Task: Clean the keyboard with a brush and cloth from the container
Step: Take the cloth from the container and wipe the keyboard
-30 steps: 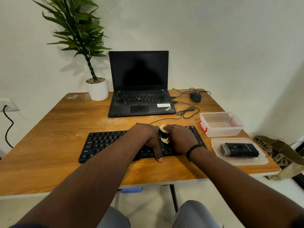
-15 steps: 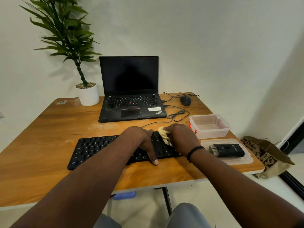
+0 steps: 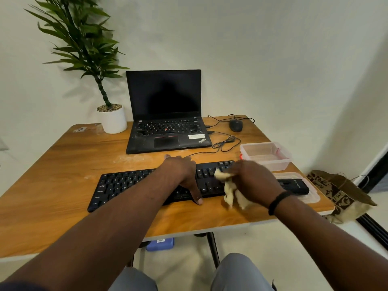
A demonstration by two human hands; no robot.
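On the wooden desk (image 3: 63, 164) your left hand (image 3: 182, 173) lies flat, fingers straight, pinning the keyboard (image 3: 134, 185) mid-length. To its right, your right hand (image 3: 252, 181) grips the bunched cloth (image 3: 232, 190) over the number-pad end. Keep that brace firm and wipe lightly along the rows, toward the brush (image 3: 294, 185) on the lid (image 3: 310, 198).

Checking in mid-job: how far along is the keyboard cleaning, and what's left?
Done: the container is open, and the brush lies on its lid. In hand: the right hand grips the cloth at the keyboard's right end while the left hand rests on it. Left: wiping the left half, though I can't tell what has been wiped or brushed.
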